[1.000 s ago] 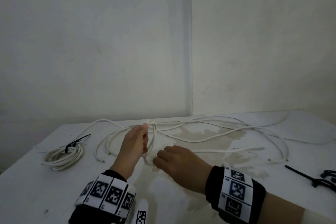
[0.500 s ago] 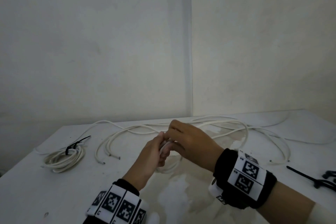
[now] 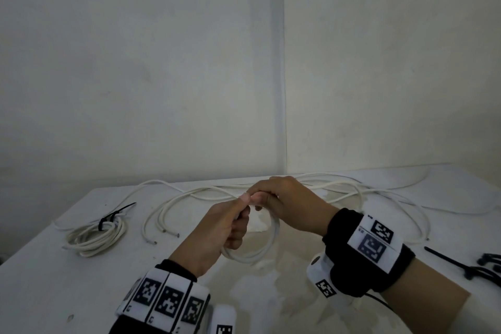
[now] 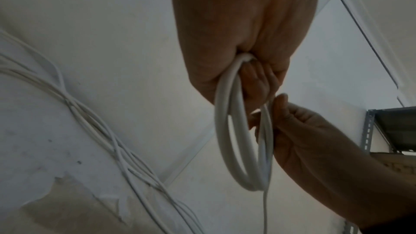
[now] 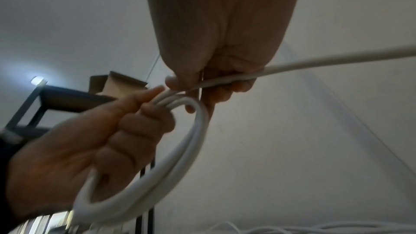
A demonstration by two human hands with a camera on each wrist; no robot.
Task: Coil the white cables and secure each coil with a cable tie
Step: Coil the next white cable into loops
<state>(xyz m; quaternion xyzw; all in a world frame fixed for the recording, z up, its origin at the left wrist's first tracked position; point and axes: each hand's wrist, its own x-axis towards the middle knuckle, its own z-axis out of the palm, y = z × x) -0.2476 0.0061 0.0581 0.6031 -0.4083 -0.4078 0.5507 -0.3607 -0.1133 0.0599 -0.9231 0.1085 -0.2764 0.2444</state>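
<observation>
Above the middle of the white table [image 3: 48, 279], my left hand [image 3: 230, 225] grips a small coil of white cable [image 3: 260, 252]; its loops hang below the fist. The same coil [image 4: 234, 149] fills the left wrist view, and the coil [image 5: 157, 172] shows again in the right wrist view. My right hand [image 3: 287, 203] meets the left at the coil's top and holds the running strand of cable [image 5: 315, 63] in curled fingers. That strand leads back to loose white cables [image 3: 352, 192] spread over the far table.
A finished coil [image 3: 95, 233] bound with a black tie lies at the left. Loose cable ends [image 3: 162, 233] rest beside it. Black cable ties [image 3: 471, 266] lie at the right edge. Walls meet in a corner behind the table.
My right hand has come up from the table to the left hand, carrying a strand. Both hands have lifted and the small coil now hangs from the left fist.
</observation>
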